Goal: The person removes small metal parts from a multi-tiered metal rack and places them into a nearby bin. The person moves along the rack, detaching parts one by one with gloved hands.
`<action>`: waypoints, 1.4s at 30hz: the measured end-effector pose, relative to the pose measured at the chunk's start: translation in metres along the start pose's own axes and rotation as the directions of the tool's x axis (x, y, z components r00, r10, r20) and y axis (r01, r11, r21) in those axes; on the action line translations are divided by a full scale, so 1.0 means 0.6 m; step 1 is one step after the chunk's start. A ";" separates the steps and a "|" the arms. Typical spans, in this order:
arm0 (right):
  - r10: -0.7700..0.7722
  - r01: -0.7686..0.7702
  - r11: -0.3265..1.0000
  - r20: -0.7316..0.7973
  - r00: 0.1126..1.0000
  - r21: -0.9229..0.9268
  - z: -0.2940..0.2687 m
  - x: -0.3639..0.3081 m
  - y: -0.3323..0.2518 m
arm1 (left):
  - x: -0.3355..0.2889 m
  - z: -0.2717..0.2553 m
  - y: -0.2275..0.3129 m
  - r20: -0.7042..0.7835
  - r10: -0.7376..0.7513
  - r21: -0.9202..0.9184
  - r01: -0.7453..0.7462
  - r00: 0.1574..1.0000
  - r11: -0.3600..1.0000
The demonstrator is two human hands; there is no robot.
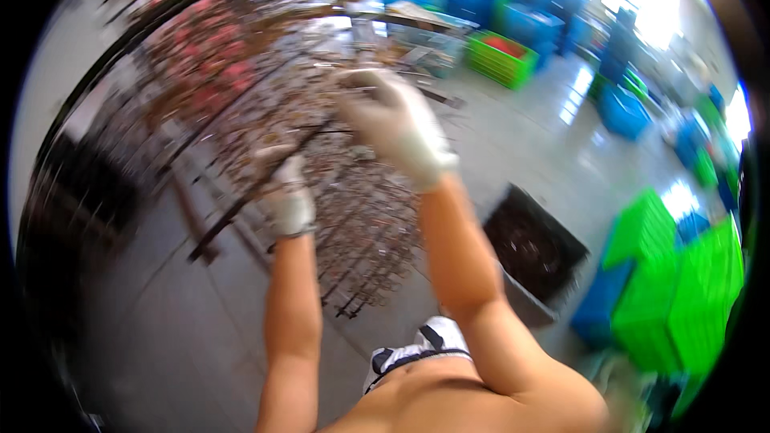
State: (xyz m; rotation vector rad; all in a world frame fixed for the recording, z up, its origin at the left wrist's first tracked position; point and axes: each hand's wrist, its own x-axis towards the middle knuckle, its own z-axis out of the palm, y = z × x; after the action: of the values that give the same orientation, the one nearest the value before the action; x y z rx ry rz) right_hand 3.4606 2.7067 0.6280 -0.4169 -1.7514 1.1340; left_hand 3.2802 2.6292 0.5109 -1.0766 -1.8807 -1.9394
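Note:
White gloves cover both my hands, and motion smears the picture. A long dark bar [233, 212] slants from lower left up toward my right hand. My left hand [287, 196] is closed around the bar near its middle. At the bar's upper end my right hand [395, 124] has curled fingers that seem to hold it, though blur hides the fingertips. Below and between the hands hangs a wire rack [365, 224] with rows of many small ring-shaped pieces. Whether the bar is part of this rack I cannot make out.
More racks of small pieces [281, 72] fill the area ahead, with pinkish-red ones [200, 52] at left. A dark open bin [529, 244] stands on the floor right of me. Green crates [674, 289] are stacked at right; blue bins [529, 28] stand farther back.

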 end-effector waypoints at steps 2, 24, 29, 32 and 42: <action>0.149 -0.173 0.939 0.103 0.983 0.298 -0.027 0.004 -0.032 | 0.003 -0.003 -0.002 0.021 0.111 -0.097 -0.108 0.994 0.989; -0.008 0.160 0.859 -0.301 0.954 0.486 0.002 -0.001 0.020 | 0.001 -0.005 -0.036 0.009 0.214 -0.090 -0.213 0.977 0.973; -0.145 0.192 0.802 -0.128 0.981 0.566 0.020 -0.036 0.015 | 0.002 -0.001 -0.049 -0.020 0.157 -0.163 -0.158 0.987 0.974; -0.014 0.202 0.815 -0.330 0.944 0.543 0.003 -0.007 0.043 | 0.003 0.003 -0.035 -0.005 0.222 -0.134 -0.220 0.975 0.966; -0.239 0.149 0.583 -0.007 0.971 0.799 0.017 -0.119 0.028 | 0.006 0.007 -0.048 -0.045 0.340 -0.069 -0.343 0.939 0.937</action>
State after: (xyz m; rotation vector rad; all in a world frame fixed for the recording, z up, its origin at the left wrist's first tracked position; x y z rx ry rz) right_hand 3.4823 2.6602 0.5744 0.3969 -1.1401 1.6499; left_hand 3.2612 2.6382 0.4907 -1.2878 -1.4916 -1.8248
